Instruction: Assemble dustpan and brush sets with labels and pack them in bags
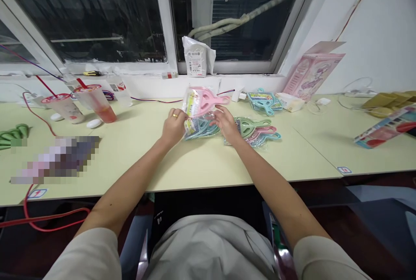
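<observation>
A pink mini dustpan-and-brush set (204,101) in a clear bag is held up, tilted, over the table. My left hand (174,126), with a gold ring, pinches the bag's lower left corner. My right hand (225,124) is at the lower right of the same pack, fingers apart near the pink handle; whether they press on the bag is hard to see. Below it lies a bagged blue set (199,128), partly covered. Right of my right hand, green (251,126), pink and blue bagged sets lie overlapped.
Another blue bagged pack (264,101) lies farther back, by a small white box (290,101). A pink carton (313,72) stands at the right. Two drink cups (95,103) with red straws are at the left. A white plastic-wrapped package (196,58) rests on the sill.
</observation>
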Available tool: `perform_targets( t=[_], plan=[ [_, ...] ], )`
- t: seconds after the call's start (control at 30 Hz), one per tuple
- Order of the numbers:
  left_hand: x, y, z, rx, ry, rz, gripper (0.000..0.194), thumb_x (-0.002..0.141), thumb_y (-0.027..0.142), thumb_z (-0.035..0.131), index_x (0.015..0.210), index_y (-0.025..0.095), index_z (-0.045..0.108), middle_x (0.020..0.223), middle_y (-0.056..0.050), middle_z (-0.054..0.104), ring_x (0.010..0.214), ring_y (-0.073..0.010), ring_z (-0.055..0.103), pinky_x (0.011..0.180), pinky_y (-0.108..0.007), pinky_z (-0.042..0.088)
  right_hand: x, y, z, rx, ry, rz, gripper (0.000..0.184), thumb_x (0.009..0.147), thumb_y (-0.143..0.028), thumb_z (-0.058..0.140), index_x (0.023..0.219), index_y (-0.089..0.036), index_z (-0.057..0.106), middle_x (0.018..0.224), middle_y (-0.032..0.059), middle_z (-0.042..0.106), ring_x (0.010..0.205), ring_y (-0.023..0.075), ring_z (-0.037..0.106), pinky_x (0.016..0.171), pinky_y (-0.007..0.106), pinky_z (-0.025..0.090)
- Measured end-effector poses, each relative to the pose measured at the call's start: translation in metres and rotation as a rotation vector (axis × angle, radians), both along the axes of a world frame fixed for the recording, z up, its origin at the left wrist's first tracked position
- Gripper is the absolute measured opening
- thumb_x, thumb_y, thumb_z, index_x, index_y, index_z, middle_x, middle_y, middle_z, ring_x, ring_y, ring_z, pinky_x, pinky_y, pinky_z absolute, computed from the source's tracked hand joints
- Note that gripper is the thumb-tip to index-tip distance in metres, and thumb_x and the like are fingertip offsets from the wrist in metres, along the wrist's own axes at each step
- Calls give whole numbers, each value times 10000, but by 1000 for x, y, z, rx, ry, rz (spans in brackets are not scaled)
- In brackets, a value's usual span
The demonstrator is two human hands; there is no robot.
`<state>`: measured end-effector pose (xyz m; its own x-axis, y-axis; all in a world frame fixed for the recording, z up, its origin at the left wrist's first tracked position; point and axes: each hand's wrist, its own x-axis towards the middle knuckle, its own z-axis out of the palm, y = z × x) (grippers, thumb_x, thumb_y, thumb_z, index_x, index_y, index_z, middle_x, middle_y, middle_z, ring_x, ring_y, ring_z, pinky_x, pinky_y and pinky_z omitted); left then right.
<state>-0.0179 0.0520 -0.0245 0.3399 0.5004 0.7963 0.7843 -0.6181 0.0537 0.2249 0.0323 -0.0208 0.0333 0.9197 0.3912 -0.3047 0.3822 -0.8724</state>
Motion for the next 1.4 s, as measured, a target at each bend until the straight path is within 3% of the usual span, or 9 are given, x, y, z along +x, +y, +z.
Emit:
perform_targets(
  t=[0.07, 0.17, 0.4, 0.57, 0.77, 0.93, 1.17, 1.3, 1.4],
  plan=[
    [15, -7, -6, 49, 85, -88, 253, 1013, 88, 431, 1025, 226, 643, 1025, -133, 658, 1039, -285, 577, 725, -395, 497, 0, -2, 5, -81, 165, 38, 519, 721, -553, 868, 1086, -313, 589, 988, -31, 731, 857, 193, 720, 676, 330, 623],
    [27, -12, -13, 105, 149, -167, 302, 1028, 84, 411, 1114, 232, 660, 1045, -132, 674, 1030, -269, 591, 718, -380, 515, 2, -2, 8, -194, 281, -24, 496, 681, -468, 904, 1030, -293, 597, 951, -36, 753, 781, 184, 719, 640, 330, 653],
    [24, -15, -7, 82, 192, -191, 309, 1067, 176, 415, 1233, 237, 669, 1099, -151, 687, 1055, -260, 607, 657, -341, 532, 6, 2, 5, -287, 251, -113, 178, 704, -265, 789, 833, -221, 674, 786, 18, 765, 725, 233, 720, 615, 372, 659],
    [20, -12, -5, 49, 181, -214, 323, 1070, 176, 417, 1232, 228, 691, 1097, -147, 698, 1079, -258, 609, 668, -332, 525, 5, 0, 8, -282, 269, -144, 146, 701, -245, 754, 826, -210, 686, 766, 5, 755, 711, 212, 711, 605, 342, 637],
    [12, -5, -6, 40, 75, -256, 228, 1080, 298, 511, 1127, 235, 725, 1043, -119, 723, 1028, -248, 635, 704, -344, 504, 7, 3, 7, -276, 261, -177, 194, 677, -269, 769, 842, -209, 688, 771, -7, 759, 700, 196, 703, 565, 305, 598],
    [10, -7, -3, -21, -31, -304, 193, 1061, 273, 527, 1053, 233, 716, 1024, -103, 739, 992, -232, 654, 773, -357, 523, 8, 3, 5, -257, 232, -202, 178, 676, -283, 765, 825, -214, 694, 750, -16, 745, 691, 188, 691, 553, 292, 585],
    [13, -13, 1, -229, -402, -115, 101, 954, 199, 539, 1001, 219, 627, 891, -42, 682, 782, -179, 637, 691, -306, 504, 9, 6, 2, -229, 220, -154, 186, 703, -310, 759, 847, -218, 683, 765, -6, 743, 693, 201, 691, 554, 317, 590],
    [11, -10, 1, -351, -511, -40, 286, 872, 127, 555, 1136, 235, 575, 799, 12, 601, 720, -179, 599, 672, -310, 473, 8, 7, 1, -234, 212, -145, 185, 694, -325, 758, 821, -219, 676, 758, 4, 736, 701, 207, 687, 549, 315, 578],
    [9, -7, -1, -399, -451, -110, 418, 803, 73, 548, 1183, 243, 576, 934, -25, 609, 799, -188, 616, 675, -308, 491, 7, 6, 0, -237, 169, -166, 185, 674, -332, 765, 792, -221, 675, 728, -5, 708, 675, 191, 662, 533, 295, 548]
  ],
)
